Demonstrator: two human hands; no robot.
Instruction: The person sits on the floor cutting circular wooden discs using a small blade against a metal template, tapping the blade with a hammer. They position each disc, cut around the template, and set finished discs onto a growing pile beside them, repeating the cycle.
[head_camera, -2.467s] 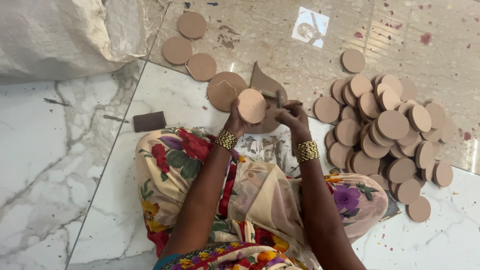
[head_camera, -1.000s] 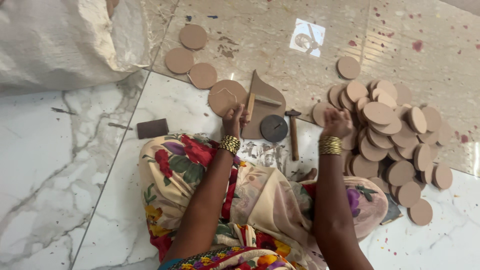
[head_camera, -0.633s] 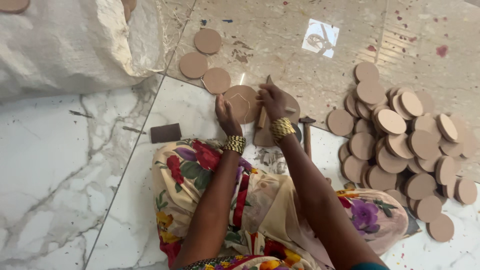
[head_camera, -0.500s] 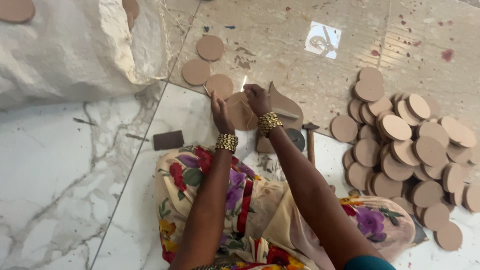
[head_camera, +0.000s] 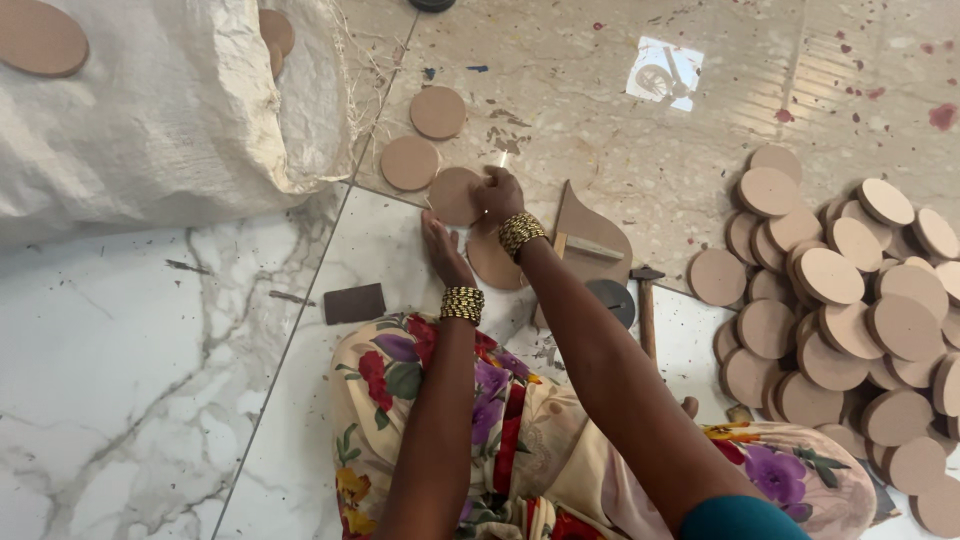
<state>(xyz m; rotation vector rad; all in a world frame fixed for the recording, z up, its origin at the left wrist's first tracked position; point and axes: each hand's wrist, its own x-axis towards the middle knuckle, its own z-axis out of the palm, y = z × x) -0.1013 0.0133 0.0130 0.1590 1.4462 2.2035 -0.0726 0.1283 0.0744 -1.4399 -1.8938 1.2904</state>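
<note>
My right hand (head_camera: 498, 194) reaches across to the left and pinches the edge of a round tan disc (head_camera: 452, 196) that lies flat on the floor. It is the nearest of a short row with two more discs (head_camera: 408, 163) (head_camera: 437, 112) beyond it. My left hand (head_camera: 441, 250) rests on the white tile just below that disc, fingers stretched out, holding nothing. Another disc (head_camera: 493, 265) lies partly under my right wrist. Both wrists wear gold bangles.
A large pile of similar discs (head_camera: 850, 300) covers the floor at the right. A hammer (head_camera: 645, 312), a dark round piece (head_camera: 613, 300) and a teardrop-shaped board (head_camera: 592, 230) lie in the middle. A dark block (head_camera: 354, 303) and a white sack (head_camera: 150, 110) are at the left.
My right hand has swung from the pile at the right across to the left and now sets a disc beside the row. My left hand has flattened onto the tile.
</note>
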